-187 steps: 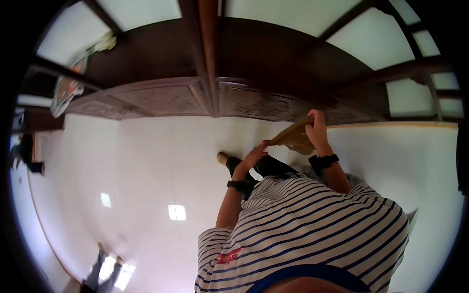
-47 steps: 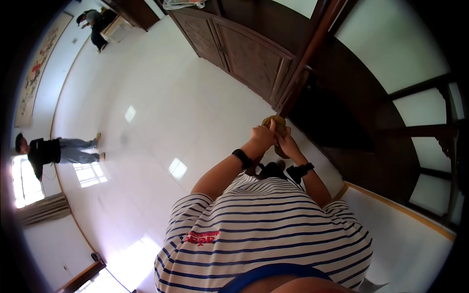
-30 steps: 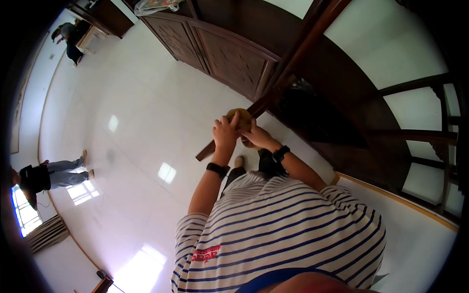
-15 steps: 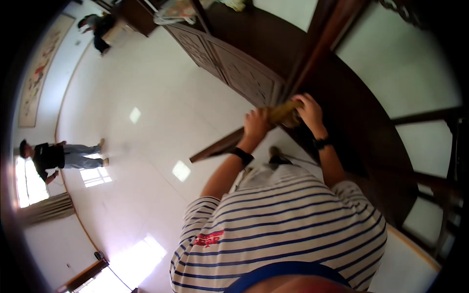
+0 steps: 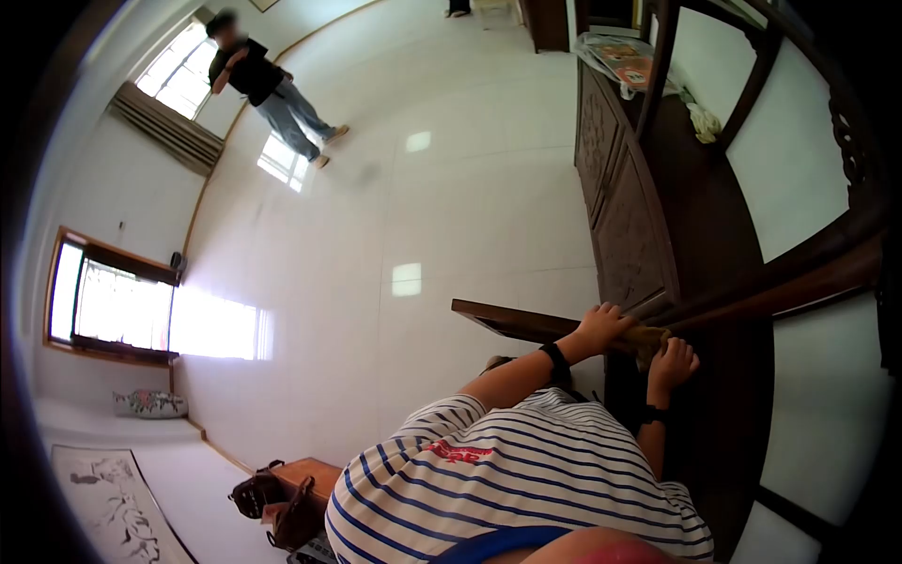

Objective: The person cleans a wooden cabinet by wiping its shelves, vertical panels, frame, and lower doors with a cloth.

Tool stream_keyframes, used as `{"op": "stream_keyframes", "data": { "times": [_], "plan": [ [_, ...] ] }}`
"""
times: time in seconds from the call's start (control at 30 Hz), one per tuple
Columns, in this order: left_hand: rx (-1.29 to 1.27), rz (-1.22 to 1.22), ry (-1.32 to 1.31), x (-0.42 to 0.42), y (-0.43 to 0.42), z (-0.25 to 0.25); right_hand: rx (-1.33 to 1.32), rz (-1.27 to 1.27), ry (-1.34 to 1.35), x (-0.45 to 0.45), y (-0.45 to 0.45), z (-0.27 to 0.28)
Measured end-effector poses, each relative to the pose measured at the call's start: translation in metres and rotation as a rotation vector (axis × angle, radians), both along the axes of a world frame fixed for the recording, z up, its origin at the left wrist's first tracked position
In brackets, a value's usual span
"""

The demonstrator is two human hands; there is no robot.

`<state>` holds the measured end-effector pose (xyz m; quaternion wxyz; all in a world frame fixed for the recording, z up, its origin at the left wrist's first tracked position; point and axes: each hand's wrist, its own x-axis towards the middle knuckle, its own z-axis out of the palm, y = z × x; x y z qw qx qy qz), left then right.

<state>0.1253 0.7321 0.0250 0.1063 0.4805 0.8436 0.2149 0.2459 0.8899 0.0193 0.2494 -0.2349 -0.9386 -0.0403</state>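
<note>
A brownish-yellow cloth [image 5: 646, 340] is bunched between my two hands, over the dark wooden cabinet [image 5: 728, 226]. My left hand [image 5: 603, 327] grips its left end, with the wrist above an open cabinet door [image 5: 512, 321] that sticks out over the floor. My right hand [image 5: 672, 365] is closed on the cloth's right end, a little lower. Both wrists wear black bands. The cabinet's inside below the cloth is dark, and its contents cannot be made out.
Plastic-wrapped printed items [image 5: 628, 62] and a pale yellow cloth [image 5: 705, 122] lie on the cabinet's shelf. A person in a black top [image 5: 252, 73] stands across the room. Brown bags [image 5: 287, 498] sit behind me at the lower left. A rolled floral item [image 5: 150, 404] lies by the wall.
The view has swung left, so the cabinet now stands at the right. The cloth, stretched between my hands half a second ago, is more bunched, and my hands are closer together.
</note>
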Motion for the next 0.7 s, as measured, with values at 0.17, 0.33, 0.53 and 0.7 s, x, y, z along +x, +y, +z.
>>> {"op": "stream_keyframes", "data": {
  "times": [0.17, 0.33, 0.53, 0.7],
  "plan": [
    [0.113, 0.064, -0.001, -0.003, -0.006, 0.005, -0.037, 0.11, -0.016, -0.019, 0.017, -0.003],
    [0.147, 0.065, 0.063, 0.009, -0.008, -0.01, -0.02, 0.229, 0.126, -0.023, 0.017, 0.004],
    [0.187, 0.067, -0.039, 0.02, -0.014, -0.005, -0.21, 0.402, -0.037, -0.022, 0.019, 0.011],
    [0.262, 0.072, -0.129, 0.012, -0.013, -0.008, -0.352, 0.535, -0.007, -0.03, 0.005, 0.01]
  ]
}}
